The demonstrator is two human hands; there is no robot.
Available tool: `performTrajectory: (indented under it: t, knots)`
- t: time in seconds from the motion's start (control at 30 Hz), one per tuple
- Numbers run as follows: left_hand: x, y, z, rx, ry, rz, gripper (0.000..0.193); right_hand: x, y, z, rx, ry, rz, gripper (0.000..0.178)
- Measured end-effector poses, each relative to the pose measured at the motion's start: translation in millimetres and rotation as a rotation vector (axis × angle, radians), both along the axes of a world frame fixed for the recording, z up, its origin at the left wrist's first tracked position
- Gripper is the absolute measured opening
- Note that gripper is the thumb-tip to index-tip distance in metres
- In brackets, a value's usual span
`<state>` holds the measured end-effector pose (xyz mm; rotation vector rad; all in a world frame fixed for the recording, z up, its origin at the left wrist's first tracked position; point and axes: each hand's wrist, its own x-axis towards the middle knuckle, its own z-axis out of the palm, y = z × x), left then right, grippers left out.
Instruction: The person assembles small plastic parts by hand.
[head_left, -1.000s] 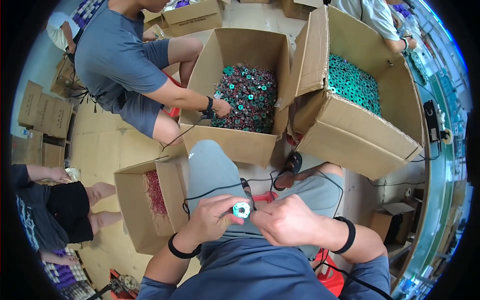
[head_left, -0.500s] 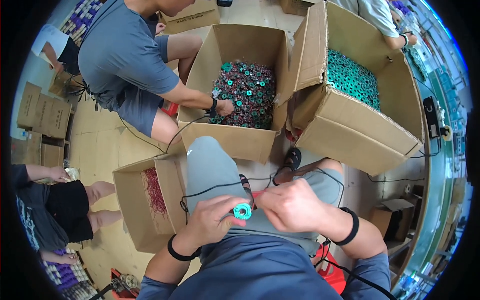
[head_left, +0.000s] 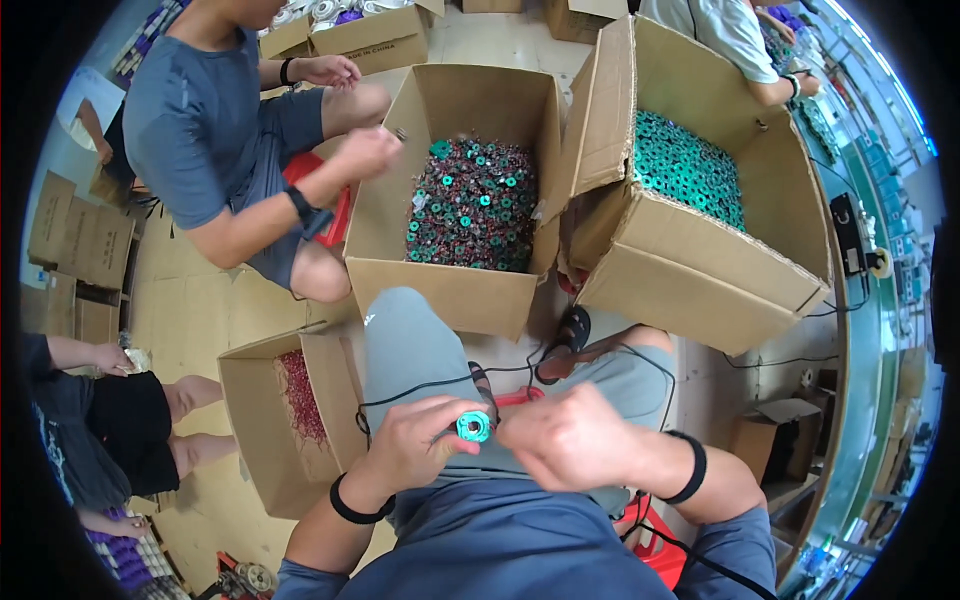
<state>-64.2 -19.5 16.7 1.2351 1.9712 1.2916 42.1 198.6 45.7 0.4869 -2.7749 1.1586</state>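
Left hand pinches 1 green ring, hole up; right hand just right of it, curled, contents unclear.

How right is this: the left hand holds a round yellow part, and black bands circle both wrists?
Only the colour is wrong: the left hand holds a round green part, as the head view shows. Black bands do circle both wrists.

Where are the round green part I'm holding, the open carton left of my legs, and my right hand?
Round green part (head_left: 473,427), head view: middle of its face.
Open carton (head_left: 334,388), head view: its right wall.
Right hand (head_left: 572,440), head view: back of the hand.
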Motion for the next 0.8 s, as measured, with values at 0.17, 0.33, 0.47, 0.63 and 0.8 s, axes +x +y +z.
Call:
performTrajectory:
  t: [0.17, 0.33, 0.47, 0.63, 0.8]
  knots:
    - [-4.3, 4.7, 0.5, 0.004, 0.020, -0.027, 0.038, 10.3, -9.3, -2.1, -0.064, -0.076, -0.010, 0.005]
    - [-1.3, 12.9, 16.3, 0.054, 0.046, -0.042, 0.035, 14.7, -10.1, -20.3, -0.067, -0.016, 0.008, 0.004]
    - [2.3, 11.0, 15.2, -0.001, 0.072, -0.005, 0.030, 8.6, 0.6, -10.7, -0.185, -0.005, -0.104, 0.005]
    - [5.8, 8.6, 15.7, -0.004, 0.029, 0.044, 0.027, 12.0, -1.6, 2.9, -0.137, -0.011, -0.151, 0.004]
    - [-0.3, 14.5, 11.0, 0.022, 0.122, 0.027, 0.021, 10.5, 5.4, -1.6, -0.179, 0.016, -0.156, 0.004]
